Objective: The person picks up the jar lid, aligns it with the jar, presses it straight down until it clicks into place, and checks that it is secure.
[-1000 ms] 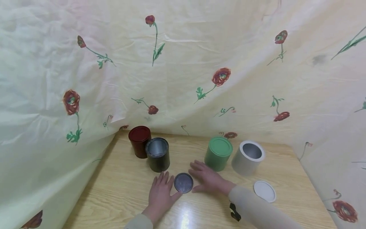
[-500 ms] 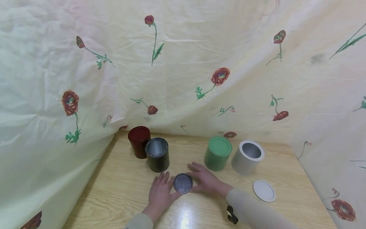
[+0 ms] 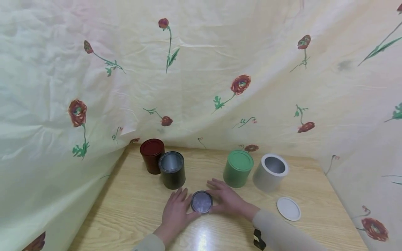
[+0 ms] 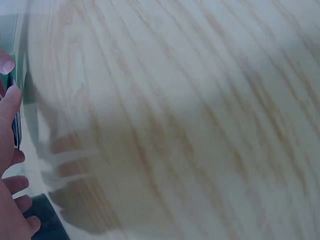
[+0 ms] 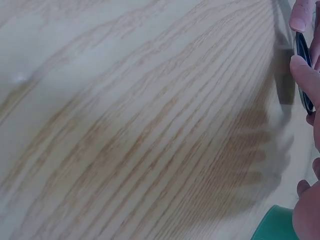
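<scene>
A round dark lid point(image 3: 202, 202) is between my two hands near the middle of the table. My left hand point(image 3: 176, 214) grips its left edge with thumb and fingers. On the opposite edge, my right hand point(image 3: 229, 200) holds it the same way. Both wrist views show the lid's thin rim point(image 4: 17, 125) edge-on, seemingly a little above the wood. Just behind the left hand stands the black can point(image 3: 172, 170), its top uncovered. The green can point(image 3: 238, 169), with a green lid on, is beyond the right hand.
A dark red can point(image 3: 152, 157) with its lid on stands touching or close behind the black one. At the right is a white can point(image 3: 270, 172), uncovered, with a white lid point(image 3: 288, 209) lying flat in front. Flowered cloth point(image 3: 194, 87) hangs round the table point(image 3: 125, 216).
My right hand has closed in on the dark lid from the right and now holds its edge. The left hand has hardly moved. The lid looks slightly raised.
</scene>
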